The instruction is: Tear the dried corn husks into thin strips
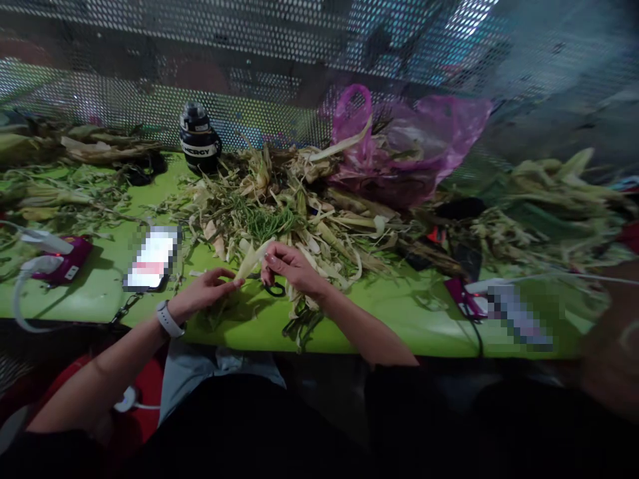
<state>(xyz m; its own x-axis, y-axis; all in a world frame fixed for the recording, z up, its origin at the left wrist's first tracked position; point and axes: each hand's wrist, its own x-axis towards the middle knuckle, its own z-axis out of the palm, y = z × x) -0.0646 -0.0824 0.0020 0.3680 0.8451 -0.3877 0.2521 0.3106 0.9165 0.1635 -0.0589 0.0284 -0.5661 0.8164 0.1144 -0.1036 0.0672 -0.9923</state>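
Observation:
Both my hands hold one pale husked corn piece (253,257) above the green table (394,319). My left hand (202,293), with a white watch on its wrist, pinches the lower end of it. My right hand (289,266) has its fingers closed around the upper part of the husk. Black-handled scissors (273,289) lie on the table just under my right hand. A big heap of corn husks and green leaves (279,199) is spread right behind my hands.
A phone (152,258) lies left of my hands, and a purple device with a white cable (62,261) further left. A black jar (198,138) and a pink plastic bag (404,150) stand at the back by a perforated metal wall. More husks are piled right (549,199).

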